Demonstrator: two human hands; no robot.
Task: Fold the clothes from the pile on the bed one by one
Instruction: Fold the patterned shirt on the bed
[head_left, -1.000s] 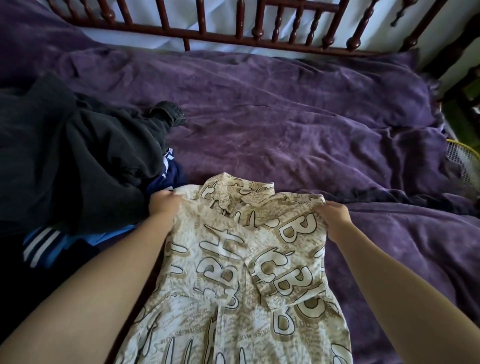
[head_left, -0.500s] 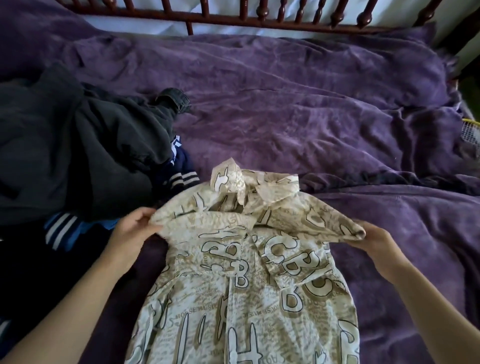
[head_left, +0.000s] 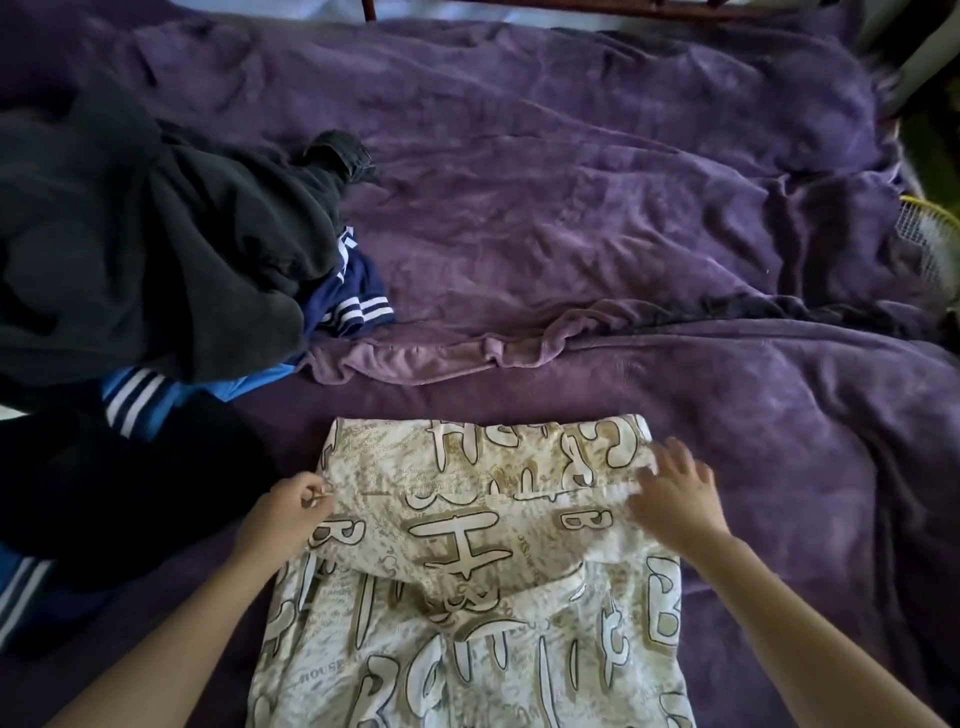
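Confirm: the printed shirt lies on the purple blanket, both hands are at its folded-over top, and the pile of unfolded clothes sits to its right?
Not quite. The head view shows the pile to the left of the printed shirt, not the right. The rest holds: shirt on the purple blanket, left hand and right hand at its folded-over top.

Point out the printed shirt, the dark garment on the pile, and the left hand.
printed shirt (head_left: 452, 467): head view, folded-over upper panel.
dark garment (head_left: 156, 234): head view, middle of its bulk.
left hand (head_left: 283, 513): head view, back of the hand.
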